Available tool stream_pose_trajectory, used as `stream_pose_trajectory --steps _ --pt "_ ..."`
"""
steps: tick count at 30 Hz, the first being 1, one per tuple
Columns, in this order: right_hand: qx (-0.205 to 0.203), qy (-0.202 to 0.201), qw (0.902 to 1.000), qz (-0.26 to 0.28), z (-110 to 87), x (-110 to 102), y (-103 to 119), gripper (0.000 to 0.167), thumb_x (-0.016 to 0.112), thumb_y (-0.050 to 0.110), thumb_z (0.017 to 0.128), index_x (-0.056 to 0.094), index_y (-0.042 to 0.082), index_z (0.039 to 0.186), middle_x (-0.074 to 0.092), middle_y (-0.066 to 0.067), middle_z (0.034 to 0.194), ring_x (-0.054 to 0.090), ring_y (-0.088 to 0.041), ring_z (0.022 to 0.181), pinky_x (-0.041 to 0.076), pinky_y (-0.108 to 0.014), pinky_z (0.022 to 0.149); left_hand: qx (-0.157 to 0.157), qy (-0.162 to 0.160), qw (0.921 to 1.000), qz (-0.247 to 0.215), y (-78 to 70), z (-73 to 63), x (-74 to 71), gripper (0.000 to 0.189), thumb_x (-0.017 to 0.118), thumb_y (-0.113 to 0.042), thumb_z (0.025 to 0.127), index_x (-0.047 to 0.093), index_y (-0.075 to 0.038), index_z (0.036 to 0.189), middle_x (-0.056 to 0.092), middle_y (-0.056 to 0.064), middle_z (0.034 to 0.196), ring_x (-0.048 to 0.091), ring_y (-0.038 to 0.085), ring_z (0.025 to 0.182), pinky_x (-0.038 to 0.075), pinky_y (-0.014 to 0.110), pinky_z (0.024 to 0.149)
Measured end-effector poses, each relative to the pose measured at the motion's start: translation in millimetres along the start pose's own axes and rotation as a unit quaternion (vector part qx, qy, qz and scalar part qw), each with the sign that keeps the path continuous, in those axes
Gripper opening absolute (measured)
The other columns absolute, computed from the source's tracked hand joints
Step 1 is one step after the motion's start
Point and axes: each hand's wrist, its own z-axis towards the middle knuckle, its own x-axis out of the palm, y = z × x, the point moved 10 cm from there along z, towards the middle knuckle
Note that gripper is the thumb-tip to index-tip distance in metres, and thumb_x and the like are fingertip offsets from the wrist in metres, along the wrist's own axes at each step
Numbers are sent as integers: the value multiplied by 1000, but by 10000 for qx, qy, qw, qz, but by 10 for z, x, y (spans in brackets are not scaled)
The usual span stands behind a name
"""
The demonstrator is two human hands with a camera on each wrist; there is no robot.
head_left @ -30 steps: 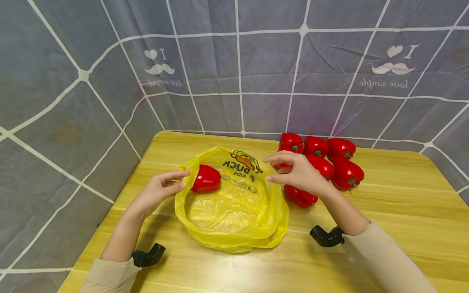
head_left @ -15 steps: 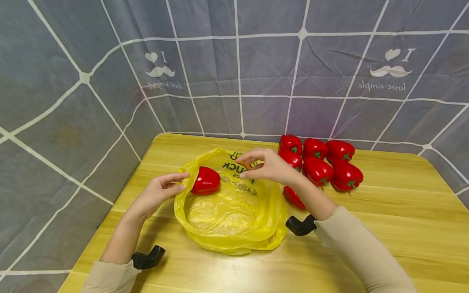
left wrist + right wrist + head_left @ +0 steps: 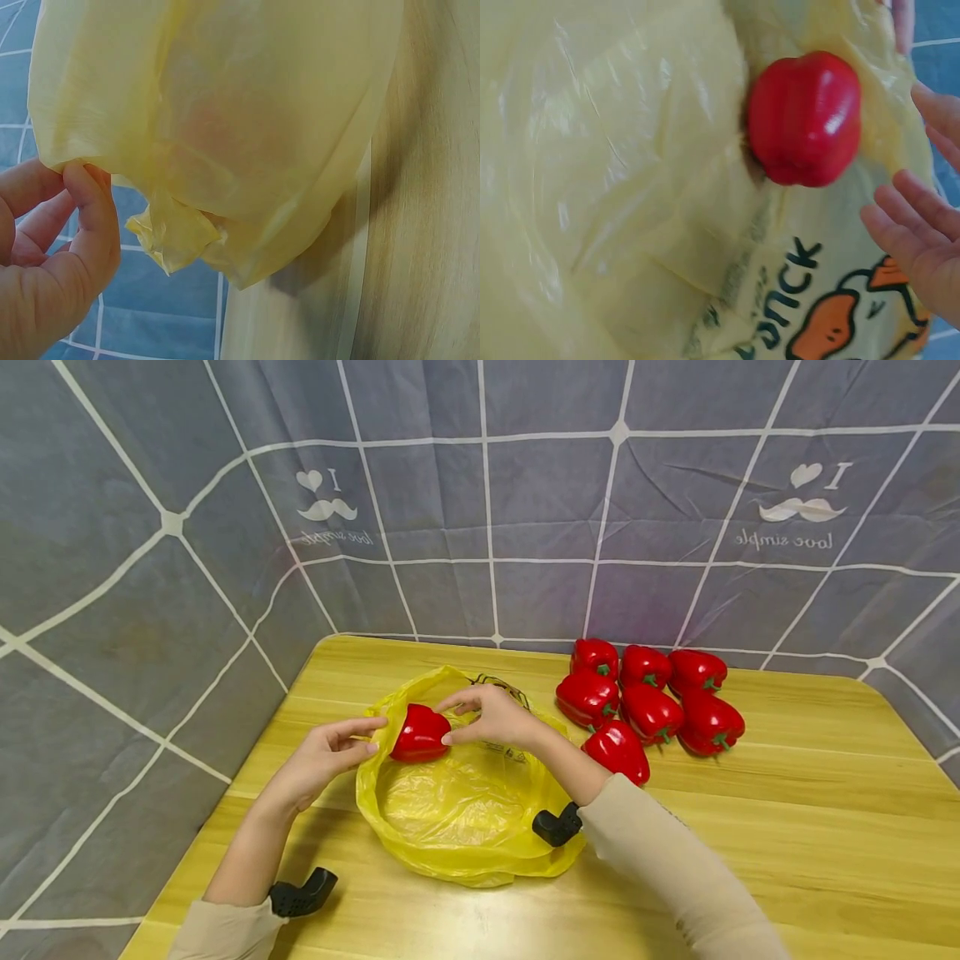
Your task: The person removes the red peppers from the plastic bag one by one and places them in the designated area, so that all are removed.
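Observation:
A yellow plastic bag (image 3: 465,862) lies on the table with its mouth spread wide. Inside it, by the left wall, sits a red bell pepper (image 3: 418,735). My left hand (image 3: 318,762) pinches the bag's left rim between thumb and fingers; the left wrist view shows that pinch on the thin plastic (image 3: 247,90). My right hand (image 3: 497,718) is over the bag's mouth, close to the pepper's right side. From the right wrist, its fingers (image 3: 900,232) look spread and apart from the pepper (image 3: 805,120), with nothing held.
Several more red bell peppers (image 3: 651,713) are clustered at the back right of the wooden table (image 3: 817,810). The nearest pepper (image 3: 618,752) lies close to the bag's right side. A grey curtain (image 3: 547,510) with white lines hangs behind and to the left.
My right hand has moved left from the bag's right rim, in front of the loose peppers, to beside the pepper in the bag. The left hand keeps its pinch in the same place.

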Motion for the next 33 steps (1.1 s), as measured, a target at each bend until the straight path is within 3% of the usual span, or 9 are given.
stream_pose_trajectory --steps 8,13,20,29,33 --pt "198 -248 9993 187 136 57 -145 41 79 14 75 68 10 114 58 -4 121 51 -25 112 50 -30 82 22 -26 10000 -43 7 -9 2 44 59 -5 91 46 12 129 59 -3 105 52 8 81 47 20 76" --pt "301 -286 9989 199 206 90 -243 42 80 15 74 68 13 114 57 -2 122 52 -23 113 47 -33 89 -16 -54 10000 -18 12 -2 -2 45 59 -7 90 47 11 129 59 -1 107 52 9 82 48 20 77" --pt "-53 -121 9993 348 305 217 -251 44 79 12 73 67 9 116 60 -4 121 51 -19 112 44 -32 92 -53 -28 10000 -33 24 7 2 44 59 -6 91 47 11 130 58 4 110 52 10 83 47 20 78" --pt "-174 105 9990 -391 347 337 -271 51 79 14 74 64 14 122 52 -12 129 46 -24 117 42 -32 94 -24 -64 10000 10 30 -14 -16 44 59 -6 91 47 11 129 59 4 110 53 10 82 47 20 77" --pt "-114 161 9988 -451 353 347 -307 52 79 13 74 63 15 124 50 -13 131 46 -25 117 43 -33 94 24 -66 10000 50 15 -19 -19 44 59 -7 91 47 12 129 59 2 109 53 10 82 48 20 76"
